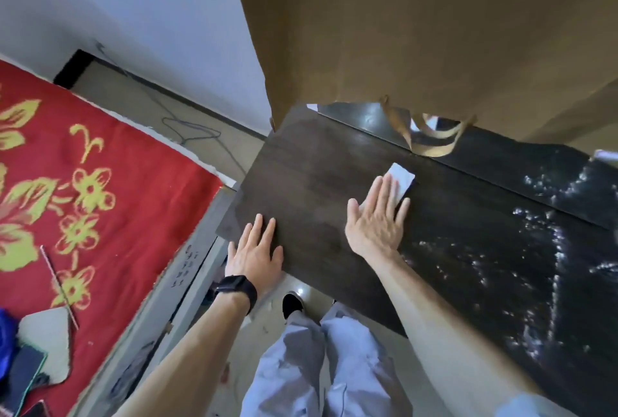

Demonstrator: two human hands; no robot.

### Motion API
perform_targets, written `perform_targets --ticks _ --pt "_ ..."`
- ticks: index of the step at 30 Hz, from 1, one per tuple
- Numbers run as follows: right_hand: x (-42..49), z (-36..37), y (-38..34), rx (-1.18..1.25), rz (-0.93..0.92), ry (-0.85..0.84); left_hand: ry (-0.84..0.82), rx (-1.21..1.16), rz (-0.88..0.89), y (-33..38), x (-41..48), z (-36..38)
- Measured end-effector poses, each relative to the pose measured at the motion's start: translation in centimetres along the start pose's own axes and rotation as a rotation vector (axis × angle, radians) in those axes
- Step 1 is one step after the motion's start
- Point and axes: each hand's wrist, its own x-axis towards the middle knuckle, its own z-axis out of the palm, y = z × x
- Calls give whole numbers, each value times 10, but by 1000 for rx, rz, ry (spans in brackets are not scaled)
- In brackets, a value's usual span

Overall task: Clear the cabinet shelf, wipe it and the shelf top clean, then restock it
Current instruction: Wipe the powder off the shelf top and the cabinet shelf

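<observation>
The dark wooden cabinet top fills the middle of the head view. My right hand lies flat on it with straight fingers, pressing a white wipe that sticks out past the fingertips. My left hand, with a black watch on the wrist, rests flat with spread fingers on the top's near left edge. White dust streaks cover the right part of the top, while the left part looks clean. The shelf under the top is hidden.
A brown paper bag with handles stands at the back of the top. A bed with a red and yellow flowered cover lies close on the left, with items on its near corner. A cable runs along the floor by the wall.
</observation>
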Motion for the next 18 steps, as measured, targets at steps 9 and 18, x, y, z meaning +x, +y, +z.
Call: perform_targets --ticks 9,18 --pt "-72 26 -39 -36 -381 -101 -87 172 129 -42 -7 -12" --pt "-99 21 -19 71 161 58 -122 183 218 -54 -4 -16"
